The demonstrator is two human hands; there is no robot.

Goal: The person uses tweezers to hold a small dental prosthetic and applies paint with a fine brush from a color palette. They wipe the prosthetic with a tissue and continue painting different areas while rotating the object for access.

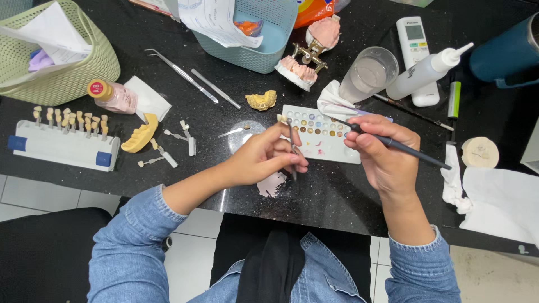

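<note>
My denim sleeves (132,247) are sitting lowest in view, reaching up over the black table (337,196). My left hand (264,157) is pinching a thin metal holder (292,147) between thumb and fingertips, just in front of the white colour palette (323,134). My right hand (384,154) is gripping a dark slim brush (393,143), its tip pointing toward the palette. Beyond, a clear cup (368,73) and a pink jaw model (309,53) are standing; a tooth shade rack (62,140) is lying far left.
</note>
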